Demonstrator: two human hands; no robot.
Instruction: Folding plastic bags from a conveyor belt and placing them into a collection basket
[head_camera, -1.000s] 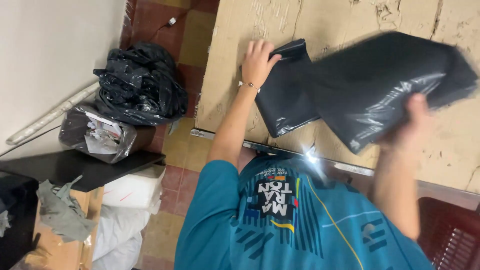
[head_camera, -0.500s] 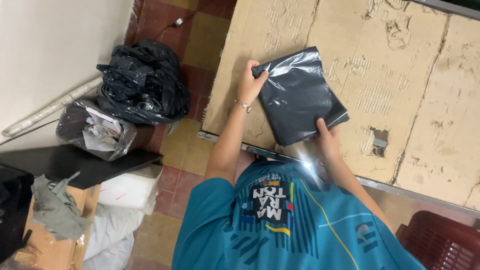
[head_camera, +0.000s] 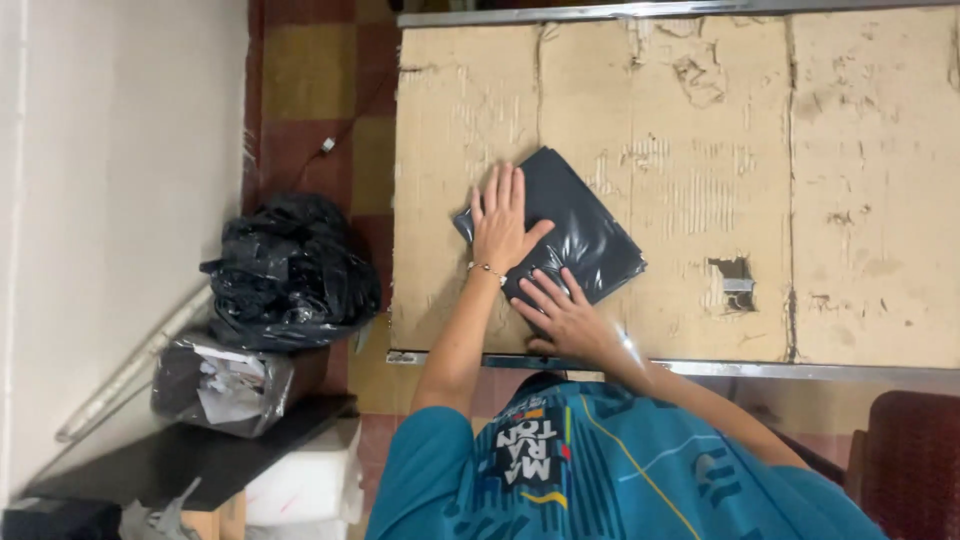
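- A black plastic bag (head_camera: 570, 235), folded flat into a small packet, is seen lying on a table covered w/ worn brown cardboard (head_camera: 850, 200). It sits near the left front part of the table top, turned at a slant.
- The left hand (head_camera: 500, 222) is laid flat on the bag's left end, fingers spread open & pointing away from the person. Nothing is gripped; the bag is only pressed down. A thin bracelet (head_camera: 488, 268) is worn on that wrist.
- The right hand (head_camera: 562, 315) is laid flat on the bag's near edge, fingers spread open too, palm down. Part of it rests on the bag, part on the cardboard.
- The 2 hands are close together but not touching, just beside each other.
- A small hole (head_camera: 735, 283) is torn in the cardboard, to the right of the bag, well apart from it.
- A metal strip (head_camera: 800, 368) runs along the table's near edge.
- A teal shirt (head_camera: 600, 470) is worn by the person.
- On the floor left of the table, a pile of crumpled black bags (head_camera: 290, 275) is seen.
- Below that pile, a clear-ish bag w/ paper bits inside (head_camera: 225, 385) rests on a dark shelf (head_camera: 190, 450).
- A white box (head_camera: 310, 480) is tucked under the shelf.
- A dark red chair (head_camera: 910, 460) is seen at the right bottom corner.
- The floor (head_camera: 310, 70) is tiled in red & yellow squares.
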